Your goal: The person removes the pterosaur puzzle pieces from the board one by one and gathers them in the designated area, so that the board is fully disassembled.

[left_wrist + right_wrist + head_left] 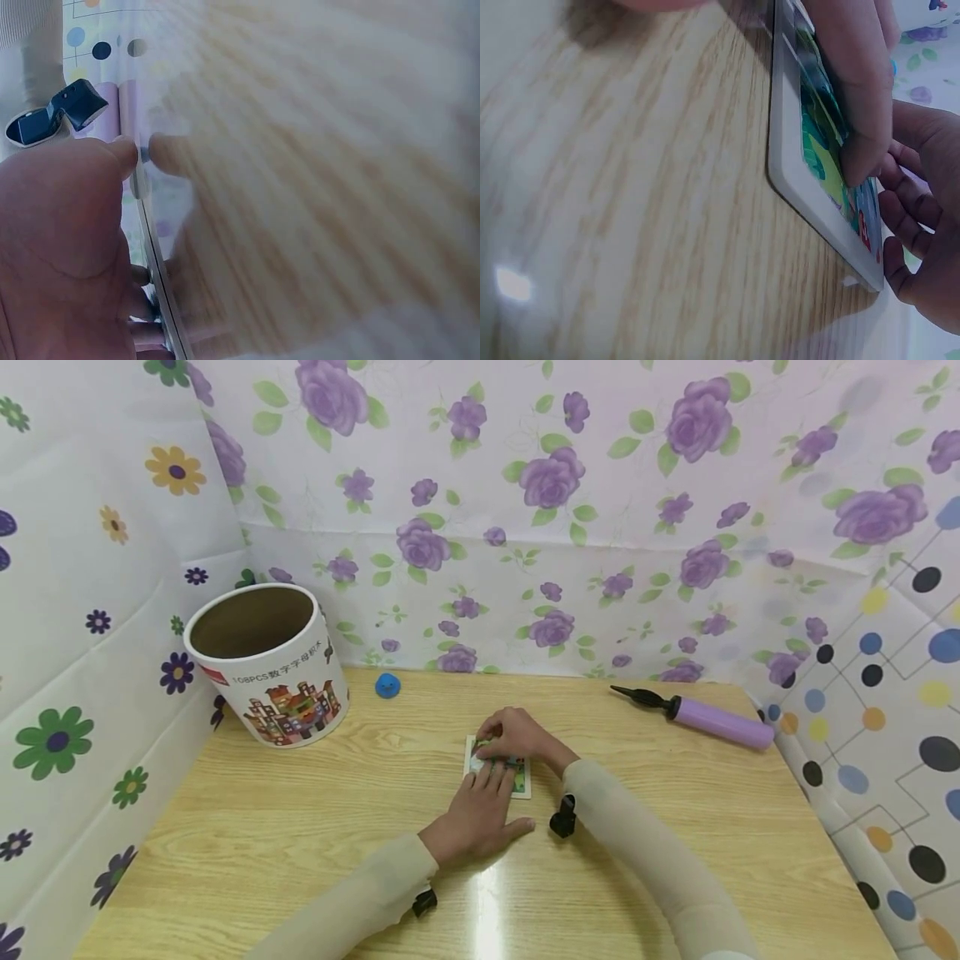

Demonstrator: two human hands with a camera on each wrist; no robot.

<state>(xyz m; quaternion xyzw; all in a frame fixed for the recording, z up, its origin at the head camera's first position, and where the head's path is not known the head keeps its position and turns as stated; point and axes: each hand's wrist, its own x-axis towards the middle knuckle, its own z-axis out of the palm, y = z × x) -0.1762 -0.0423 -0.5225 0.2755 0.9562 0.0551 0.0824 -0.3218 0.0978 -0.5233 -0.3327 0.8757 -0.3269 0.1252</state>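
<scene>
A small flat picture board (521, 796) with a white rim and a colourful, mostly green picture lies on the table, largely covered by both hands. My left hand (480, 814) rests on its near part with straight fingers, the thumb spread to the right on the tabletop. Over the far part, my right hand (517, 735) bends down with curled fingers, thumb and index close together near the far left corner. In the right wrist view, a left finger (866, 112) presses on the picture beside the right hand (937, 217). I cannot tell whether the right fingertips pinch anything.
A big white printed bucket (266, 668) stands at the back left, its top uncovered. Near it sits a small blue ball (387, 685). A purple hand pump (720, 722) with a black nozzle lies at the back right. Patterned cloth (480, 527) walls the table on three sides.
</scene>
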